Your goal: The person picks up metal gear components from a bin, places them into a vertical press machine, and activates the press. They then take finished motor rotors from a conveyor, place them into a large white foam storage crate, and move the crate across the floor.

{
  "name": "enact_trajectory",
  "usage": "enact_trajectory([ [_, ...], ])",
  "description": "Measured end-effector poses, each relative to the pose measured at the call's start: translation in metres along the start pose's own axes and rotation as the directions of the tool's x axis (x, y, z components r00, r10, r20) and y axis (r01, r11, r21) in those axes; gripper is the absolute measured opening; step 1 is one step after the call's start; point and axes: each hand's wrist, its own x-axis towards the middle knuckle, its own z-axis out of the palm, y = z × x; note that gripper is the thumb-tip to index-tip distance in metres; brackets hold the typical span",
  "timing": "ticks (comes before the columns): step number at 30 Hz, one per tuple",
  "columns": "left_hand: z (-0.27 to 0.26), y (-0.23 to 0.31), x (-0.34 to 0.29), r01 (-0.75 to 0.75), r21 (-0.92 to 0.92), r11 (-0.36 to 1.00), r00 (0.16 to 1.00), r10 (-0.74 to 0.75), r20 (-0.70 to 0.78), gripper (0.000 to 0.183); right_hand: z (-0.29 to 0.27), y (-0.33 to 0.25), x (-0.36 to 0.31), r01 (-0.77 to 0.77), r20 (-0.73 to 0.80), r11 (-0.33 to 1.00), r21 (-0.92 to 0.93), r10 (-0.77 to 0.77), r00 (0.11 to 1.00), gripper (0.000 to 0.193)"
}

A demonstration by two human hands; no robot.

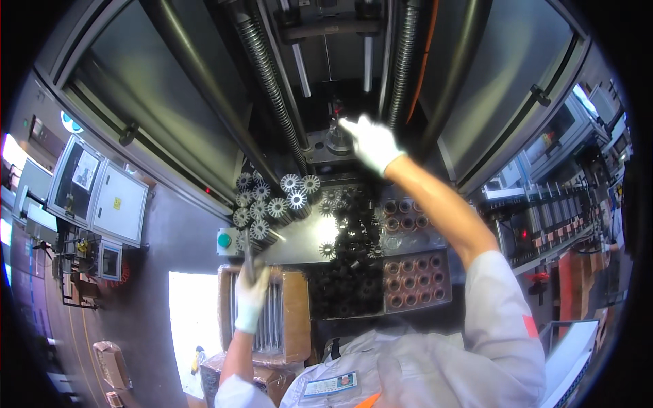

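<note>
In the head view, the person's left hand (252,294) wears a white glove and is closed around a grey metal rod (249,255). The rod is a bit blurry. Its long side points up the picture, away from the person, toward a bunch of toothed metal parts (259,209). Just below is a box (297,316) with more long rods in it.

The right hand (373,144), in a white glove too, reaches far up into the machine. Its fingertips are right by a round metal holder (338,141). It is too hard to tell if they pinch anything. The holder is up and to the right of the rod, well apart from it. The right hand is much nearer to the holder; the left hand has the rod.
</note>
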Motion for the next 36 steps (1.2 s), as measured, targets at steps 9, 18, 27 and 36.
enact_trajectory([
  [9, 0.205, 0.153, 0.16, -0.263, -0.236, 0.936, 0.915, 0.319, 0.246, 0.024, -0.03, 0.015, -0.072, 0.029, -0.145, 0.907, 0.42, 0.036, 0.989, 0.044],
  [18, 0.26, 0.218, 0.265, -0.556, -0.287, 0.78, 0.816, 0.578, -0.011, 0.025, -0.106, 0.081, -0.346, -0.364, 0.337, 0.827, 0.428, 0.227, 0.914, 0.026],
  [27, 0.227, 0.26, 0.257, -0.649, 0.225, 0.727, 0.76, 0.601, 0.249, 0.043, -0.135, 0.103, -0.392, -0.606, 0.272, 0.486, 0.629, 0.593, 0.758, 0.042],
  [36, 0.221, 0.083, 0.013, -0.412, 0.193, 0.891, 0.757, 0.217, 0.616, 0.044, -0.114, 0.136, -0.285, -0.182, -0.323, 0.96, 0.214, 0.245, 0.914, 0.04],
])
